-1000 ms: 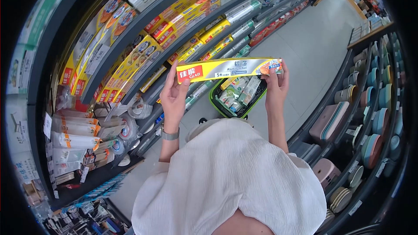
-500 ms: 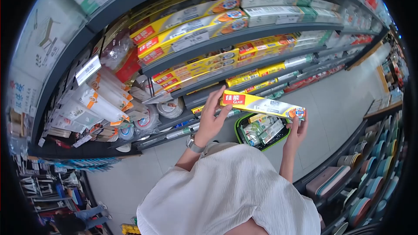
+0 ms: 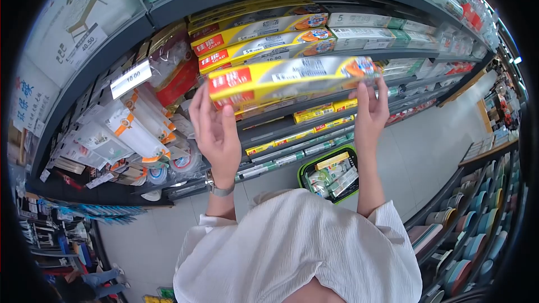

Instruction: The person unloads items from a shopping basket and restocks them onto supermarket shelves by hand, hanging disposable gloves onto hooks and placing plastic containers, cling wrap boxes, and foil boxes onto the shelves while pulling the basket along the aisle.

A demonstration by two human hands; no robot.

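A long yellow and silver box of aluminum foil (image 3: 292, 78) with a red Glad label is held up level in front of the shelf, slightly blurred. My left hand (image 3: 216, 132), with a watch on its wrist, grips the box's left end, thumb on the near side. My right hand (image 3: 371, 106) holds the right end between thumb and fingers. Just behind it, matching foil boxes (image 3: 264, 45) lie stacked on the shelf. Below, on the floor, sits a black and green shopping basket (image 3: 304, 178) with several packaged goods in it.
Dark shelf edges (image 3: 393, 54) curve across the front, bearing price tags (image 3: 132, 79). White and orange packages (image 3: 132, 126) hang at left. Stacked dishes (image 3: 474, 247) fill racks at right. At lower left a person's legs (image 3: 104, 282) show in the aisle.
Both hands have raised the foil box up toward the shelf, turning its front label more squarely to view. The basket now shows fully below, and my view has moved closer to the shelves.
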